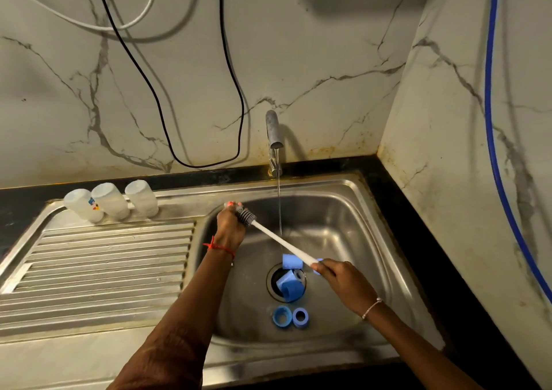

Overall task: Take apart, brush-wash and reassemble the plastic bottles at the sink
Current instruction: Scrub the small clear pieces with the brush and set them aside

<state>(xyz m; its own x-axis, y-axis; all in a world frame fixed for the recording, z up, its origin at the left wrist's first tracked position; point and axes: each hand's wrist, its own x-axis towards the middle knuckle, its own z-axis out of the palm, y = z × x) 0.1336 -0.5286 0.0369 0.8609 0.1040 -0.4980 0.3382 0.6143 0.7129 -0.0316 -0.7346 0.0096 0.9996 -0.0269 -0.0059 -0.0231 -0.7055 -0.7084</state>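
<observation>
sink point(343, 210): blue caps point(289, 288) piled on drain point(270, 282), two blue rings point(282, 316) just in front of drain | left hand point(230, 225) curled round brush point(277, 240) bristle end, up-left of drain, maybe over a small part | right hand point(340, 276) grips handle end, right of drain | three bottles point(110, 201) in a row, far left of drain | tap point(273, 129) running behind drain

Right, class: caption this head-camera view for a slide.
Left hand and right hand grip a bottle brush at the running tap; blue caps in the sink, bottles alongside.
</observation>
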